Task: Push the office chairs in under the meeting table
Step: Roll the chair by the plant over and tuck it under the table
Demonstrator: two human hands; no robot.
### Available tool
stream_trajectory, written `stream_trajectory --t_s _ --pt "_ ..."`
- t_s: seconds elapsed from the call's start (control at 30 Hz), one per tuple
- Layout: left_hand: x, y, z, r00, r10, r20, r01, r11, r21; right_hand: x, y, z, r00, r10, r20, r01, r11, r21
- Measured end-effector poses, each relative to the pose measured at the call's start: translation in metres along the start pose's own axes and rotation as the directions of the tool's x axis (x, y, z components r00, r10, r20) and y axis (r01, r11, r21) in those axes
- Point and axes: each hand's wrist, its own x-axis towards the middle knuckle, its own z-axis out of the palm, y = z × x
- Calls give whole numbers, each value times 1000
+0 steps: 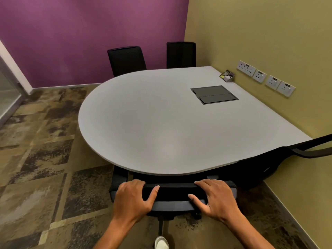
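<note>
A grey meeting table with a rounded left end fills the middle of the view. A black office chair stands at its near edge, its seat mostly under the tabletop. My left hand grips the top of the chair's backrest on the left, and my right hand grips it on the right. Two more black chairs stand at the far side, one on the left and one on the right, backs upright against the table edge. A fourth black chair sits at the near right corner, partly under the table.
A dark cable box lid is set into the tabletop. A small holder stands by the yellow wall, under a row of wall sockets. Patterned carpet spreads to the left, where a glass partition stands. My white shoe shows below.
</note>
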Motion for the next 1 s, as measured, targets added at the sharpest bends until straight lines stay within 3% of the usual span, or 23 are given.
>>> stream_trajectory --t_s 0.17,0.3,0.77,1.0 --pt "52 -18 13 1000 16 6 -16 1000 -23 37 0 8 997 50 -52 -52 998 -31" --pt "88 -33 21 999 10 44 -11 1000 17 74 -6 9 999 32 21 -31 998 -51" --pt "98 -21 24 996 19 86 -22 999 31 82 14 20 998 49 -44 -51 998 -39" --pt "100 -18 16 985 8 175 -18 998 59 83 8 8 995 82 53 -78 995 -60"
